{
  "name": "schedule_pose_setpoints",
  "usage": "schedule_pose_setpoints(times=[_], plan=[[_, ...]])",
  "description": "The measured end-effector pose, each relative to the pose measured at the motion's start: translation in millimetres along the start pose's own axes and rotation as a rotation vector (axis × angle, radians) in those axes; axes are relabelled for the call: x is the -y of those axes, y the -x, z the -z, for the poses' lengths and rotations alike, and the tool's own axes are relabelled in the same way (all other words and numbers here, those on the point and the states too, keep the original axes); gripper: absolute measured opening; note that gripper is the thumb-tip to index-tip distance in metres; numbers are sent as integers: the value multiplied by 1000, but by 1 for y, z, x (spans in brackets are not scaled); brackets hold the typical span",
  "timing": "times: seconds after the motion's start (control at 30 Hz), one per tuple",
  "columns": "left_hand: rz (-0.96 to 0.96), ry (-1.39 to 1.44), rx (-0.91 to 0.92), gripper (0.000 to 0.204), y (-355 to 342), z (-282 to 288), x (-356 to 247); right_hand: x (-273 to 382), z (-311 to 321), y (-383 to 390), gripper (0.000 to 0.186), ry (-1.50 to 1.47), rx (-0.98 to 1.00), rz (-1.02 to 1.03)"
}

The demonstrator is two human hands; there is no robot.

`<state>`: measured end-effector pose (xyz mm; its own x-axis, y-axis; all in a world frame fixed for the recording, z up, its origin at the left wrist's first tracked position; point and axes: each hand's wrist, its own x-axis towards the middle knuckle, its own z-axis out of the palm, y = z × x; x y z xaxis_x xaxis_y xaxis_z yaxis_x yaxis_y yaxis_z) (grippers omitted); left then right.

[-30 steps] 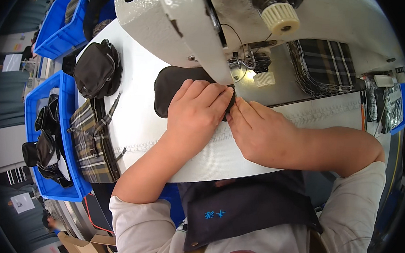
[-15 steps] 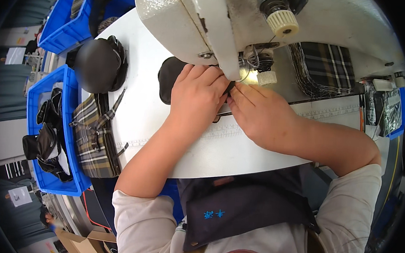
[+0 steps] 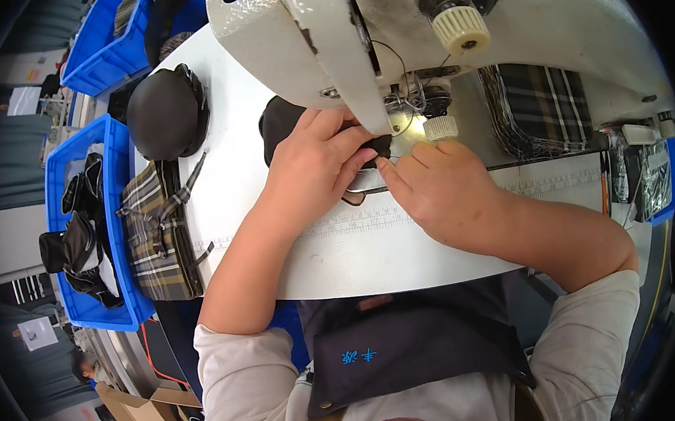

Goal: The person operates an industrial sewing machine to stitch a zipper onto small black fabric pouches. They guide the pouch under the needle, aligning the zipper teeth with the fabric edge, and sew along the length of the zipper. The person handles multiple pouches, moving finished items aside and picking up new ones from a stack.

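A dark fabric piece (image 3: 279, 120) lies on the white sewing table, its right end beneath the head of a sewing machine (image 3: 283, 38) near the lit needle area. My left hand (image 3: 314, 158) is closed on this piece, fingers over it and thumb at its near edge. Close by on the right, my right hand (image 3: 444, 191) has its fingers curled, with the fingertips at the fabric's near right edge. What lies between those fingertips is mostly hidden. The machine's head covers part of the left fingers.
A stack of plaid pieces (image 3: 544, 108) lies right of the needle. At the left are a round dark cap-like item (image 3: 165, 116), plaid fabric (image 3: 156, 233) and a blue bin (image 3: 103, 315) holding dark pieces. A ruler strip (image 3: 407, 215) runs along the table.
My right hand's fingertips have drawn slightly away from the needle area. The left hand has shifted a little left, its thumb now showing on the fabric's edge.
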<state>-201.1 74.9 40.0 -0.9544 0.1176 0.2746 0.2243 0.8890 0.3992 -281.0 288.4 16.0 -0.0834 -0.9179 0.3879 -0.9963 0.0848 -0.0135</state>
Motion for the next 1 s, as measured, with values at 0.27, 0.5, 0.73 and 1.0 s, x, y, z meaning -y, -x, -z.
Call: schedule_pose_setpoints(times=[0.27, 0.5, 0.73, 1.0], plan=[[-74, -43, -50, 24, -2, -1, 6, -1, -1, 1, 42, 20, 14, 20], [4, -62, -56, 24, 1, -8, -3, 0, 0, 0, 40, 27, 38, 7], [12, -139, -92, 22, -4, -12, -2, -5, 2, -6, 31, -50, 121, -89], [82, -7, -134, 17, -8, -15, 12, -12, -6, -7, 35, -69, 61, -133]])
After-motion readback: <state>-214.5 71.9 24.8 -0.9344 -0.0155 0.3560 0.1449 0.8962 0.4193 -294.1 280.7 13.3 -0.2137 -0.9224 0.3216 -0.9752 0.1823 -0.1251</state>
